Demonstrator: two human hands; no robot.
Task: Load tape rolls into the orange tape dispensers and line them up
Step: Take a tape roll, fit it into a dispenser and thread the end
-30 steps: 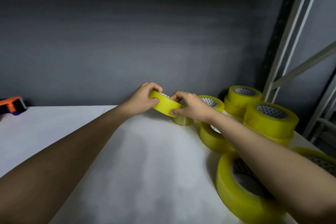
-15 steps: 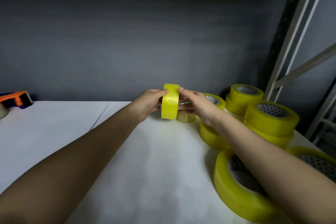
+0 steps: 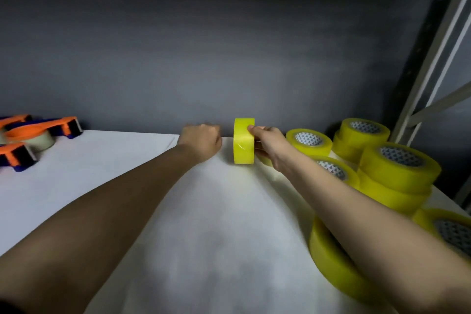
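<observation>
My right hand (image 3: 269, 144) grips a yellow tape roll (image 3: 244, 140) held upright on edge near the far side of the white table (image 3: 204, 224). My left hand (image 3: 202, 141) is just left of the roll, fingers curled, apart from it and holding nothing. Orange tape dispensers with blue bases lie at the far left: one (image 3: 43, 129) holds a pale roll, another (image 3: 16, 155) sits nearer me. More yellow rolls are piled at the right, a flat one (image 3: 309, 140) beside my right wrist.
Stacked yellow rolls (image 3: 397, 168) fill the table's right side, and a large roll (image 3: 334, 262) lies under my right forearm. A dark grey wall (image 3: 229, 58) closes the back. Metal shelf posts (image 3: 433, 46) rise at the right.
My left hand has let go of the roll and drawn back to the left. The right hand keeps it upright. The view has swung left, bringing more dispensers into sight.
</observation>
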